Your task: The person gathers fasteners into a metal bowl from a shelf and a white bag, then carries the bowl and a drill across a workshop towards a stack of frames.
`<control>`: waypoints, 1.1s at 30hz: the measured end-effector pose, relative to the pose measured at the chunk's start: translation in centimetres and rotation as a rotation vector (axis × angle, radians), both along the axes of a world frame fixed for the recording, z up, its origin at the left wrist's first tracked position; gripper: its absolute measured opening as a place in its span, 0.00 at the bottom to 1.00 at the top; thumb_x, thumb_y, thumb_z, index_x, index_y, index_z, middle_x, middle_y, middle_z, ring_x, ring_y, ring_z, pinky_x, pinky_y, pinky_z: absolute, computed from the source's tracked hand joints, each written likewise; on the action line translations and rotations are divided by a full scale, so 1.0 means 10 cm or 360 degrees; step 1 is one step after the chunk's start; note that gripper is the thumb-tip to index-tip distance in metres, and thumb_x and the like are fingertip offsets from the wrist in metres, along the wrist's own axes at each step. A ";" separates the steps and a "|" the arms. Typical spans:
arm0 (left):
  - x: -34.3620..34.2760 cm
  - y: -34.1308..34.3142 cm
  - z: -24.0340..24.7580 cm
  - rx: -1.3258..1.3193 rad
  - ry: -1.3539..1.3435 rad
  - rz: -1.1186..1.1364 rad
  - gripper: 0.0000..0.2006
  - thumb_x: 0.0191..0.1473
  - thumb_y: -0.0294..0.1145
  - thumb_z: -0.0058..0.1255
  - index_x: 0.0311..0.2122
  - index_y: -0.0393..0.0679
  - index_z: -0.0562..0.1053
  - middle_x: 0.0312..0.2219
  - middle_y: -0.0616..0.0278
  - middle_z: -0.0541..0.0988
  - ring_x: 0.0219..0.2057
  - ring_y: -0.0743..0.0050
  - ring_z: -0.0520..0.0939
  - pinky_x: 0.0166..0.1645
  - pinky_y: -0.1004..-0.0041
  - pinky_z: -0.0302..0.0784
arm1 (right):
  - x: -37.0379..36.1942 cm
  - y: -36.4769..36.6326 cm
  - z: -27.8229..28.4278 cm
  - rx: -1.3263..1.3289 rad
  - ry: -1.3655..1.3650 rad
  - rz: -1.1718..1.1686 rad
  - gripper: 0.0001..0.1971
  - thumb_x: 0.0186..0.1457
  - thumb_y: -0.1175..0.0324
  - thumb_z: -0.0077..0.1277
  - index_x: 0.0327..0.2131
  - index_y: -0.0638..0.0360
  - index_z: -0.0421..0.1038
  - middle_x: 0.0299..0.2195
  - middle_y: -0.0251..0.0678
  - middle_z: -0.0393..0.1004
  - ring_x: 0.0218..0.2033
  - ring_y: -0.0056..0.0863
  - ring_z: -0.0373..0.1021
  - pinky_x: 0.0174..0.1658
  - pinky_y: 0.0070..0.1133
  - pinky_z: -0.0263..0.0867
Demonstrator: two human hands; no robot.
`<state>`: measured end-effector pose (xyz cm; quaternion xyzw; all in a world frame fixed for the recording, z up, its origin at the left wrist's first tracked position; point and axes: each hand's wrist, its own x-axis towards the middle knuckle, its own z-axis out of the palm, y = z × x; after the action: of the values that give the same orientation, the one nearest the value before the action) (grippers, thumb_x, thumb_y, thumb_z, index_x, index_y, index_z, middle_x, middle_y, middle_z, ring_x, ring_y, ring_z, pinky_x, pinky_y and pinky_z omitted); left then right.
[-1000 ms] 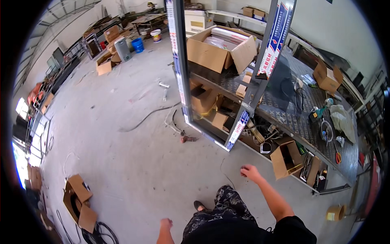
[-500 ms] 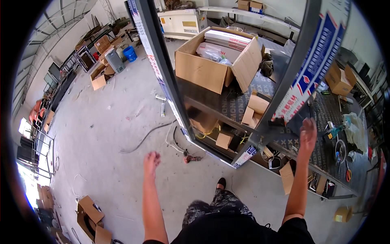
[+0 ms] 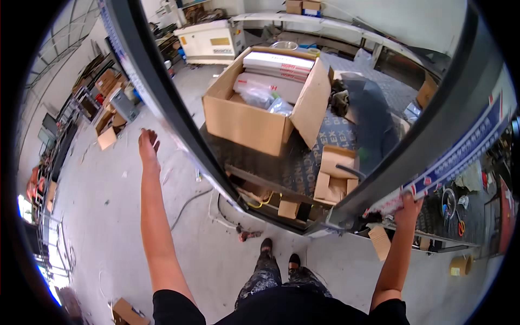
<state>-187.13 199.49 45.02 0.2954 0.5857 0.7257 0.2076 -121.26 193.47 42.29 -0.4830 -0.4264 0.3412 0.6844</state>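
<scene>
A large dark metal window frame (image 3: 173,127) stands before me, its two long bars meeting at a low corner. White and blue protective film covers parts of the bars. My right hand (image 3: 407,210) is at the lower part of the right bar, its fingers closed over the film-covered edge. Out to the left, my left hand (image 3: 148,147) is raised beside the left bar, apart from it. It holds nothing, and its fingers are slightly spread. Between the bars, a big open cardboard box (image 3: 244,127) with white packages and plastic bags shows on a dark worktable (image 3: 271,173).
A smaller open carton (image 3: 331,181) lies on the table near the frame's corner. On the floor are a red and black power drill (image 3: 249,235), a grey cable (image 3: 187,207) and a cardboard box (image 3: 129,313). A white cabinet (image 3: 208,42) stands at the back.
My right hand has come onto the right bar. The left hand has moved out to the left and farther up. My view has shifted, and both feet now show.
</scene>
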 end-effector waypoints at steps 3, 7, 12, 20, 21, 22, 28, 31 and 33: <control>-0.28 0.37 -0.19 0.0068 -0.0102 -0.0072 0.29 0.52 0.57 0.38 0.44 0.37 0.63 0.43 0.56 0.69 0.47 0.67 0.69 0.53 0.68 0.60 | 0.39 -0.21 -0.48 0.0087 -0.0093 -0.0345 0.17 0.47 0.72 0.45 0.42 0.65 0.63 0.42 0.42 0.66 0.43 0.38 0.63 0.50 0.26 0.55; -0.42 0.69 -0.32 0.0076 -0.0437 -0.0299 0.25 0.53 0.54 0.37 0.42 0.38 0.67 0.33 0.55 0.73 0.37 0.65 0.75 0.45 0.73 0.68 | 0.27 -0.57 -0.36 -0.0024 -0.0824 -0.0591 0.16 0.49 0.69 0.42 0.42 0.65 0.65 0.42 0.43 0.68 0.45 0.41 0.63 0.52 0.32 0.55; -0.49 0.66 -0.43 -0.0039 -0.0457 -0.1452 0.29 0.49 0.50 0.41 0.46 0.31 0.64 0.38 0.47 0.74 0.40 0.55 0.75 0.46 0.62 0.71 | 0.30 -0.95 -0.47 0.0539 0.0543 0.0478 0.28 0.55 0.52 0.33 0.50 0.65 0.58 0.50 0.44 0.61 0.51 0.36 0.59 0.54 0.32 0.55; -0.42 0.31 -0.46 0.0219 -0.0027 -0.1599 0.43 0.27 0.63 0.59 0.43 0.34 0.67 0.36 0.51 0.73 0.39 0.59 0.74 0.43 0.63 0.72 | -0.28 -0.86 0.28 0.0362 0.0101 0.0249 0.36 0.50 0.43 0.34 0.53 0.66 0.54 0.50 0.47 0.59 0.51 0.40 0.58 0.56 0.34 0.50; -0.36 0.18 -0.38 0.0198 0.0077 -0.1575 0.42 0.29 0.64 0.57 0.42 0.33 0.67 0.36 0.51 0.73 0.39 0.59 0.75 0.42 0.64 0.72 | -0.23 -0.84 0.29 0.0391 0.0049 0.0287 0.37 0.49 0.42 0.35 0.52 0.66 0.54 0.49 0.49 0.60 0.50 0.41 0.59 0.55 0.34 0.51; -0.22 0.09 -0.26 0.0204 0.0172 -0.1554 0.37 0.37 0.62 0.51 0.41 0.33 0.68 0.34 0.49 0.74 0.37 0.57 0.75 0.43 0.62 0.72 | -0.15 -0.83 0.27 0.0429 -0.0016 0.0324 0.39 0.48 0.40 0.36 0.52 0.67 0.54 0.47 0.50 0.61 0.48 0.42 0.60 0.54 0.34 0.52; 0.29 -0.35 0.01 0.0103 0.0129 -0.1220 0.31 0.45 0.58 0.40 0.33 0.32 0.70 0.29 0.47 0.75 0.32 0.57 0.76 0.40 0.65 0.72 | 0.76 -1.17 -0.25 0.0150 -0.0012 -0.0145 0.38 0.47 0.40 0.37 0.50 0.68 0.56 0.44 0.51 0.62 0.46 0.43 0.60 0.52 0.35 0.54; 0.54 -0.48 -0.09 0.0034 0.0060 -0.1268 0.31 0.45 0.58 0.42 0.34 0.32 0.69 0.29 0.48 0.74 0.34 0.56 0.75 0.41 0.63 0.71 | 1.43 -1.38 -0.52 -0.0119 -0.0321 -0.0404 0.36 0.47 0.42 0.37 0.49 0.67 0.57 0.45 0.51 0.62 0.47 0.43 0.60 0.52 0.34 0.54; 0.88 -0.51 -0.23 0.0046 -0.0014 -0.1233 0.30 0.46 0.57 0.41 0.33 0.31 0.69 0.28 0.47 0.74 0.33 0.55 0.75 0.42 0.62 0.71 | 1.60 -1.45 -0.47 -0.0040 -0.0271 -0.0355 0.35 0.48 0.43 0.37 0.49 0.66 0.57 0.46 0.50 0.62 0.47 0.42 0.60 0.52 0.34 0.54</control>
<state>-178.34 194.37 42.69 0.4944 0.4195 0.6029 0.4648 -105.29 178.98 37.59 -0.5632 -0.4223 0.2261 0.6733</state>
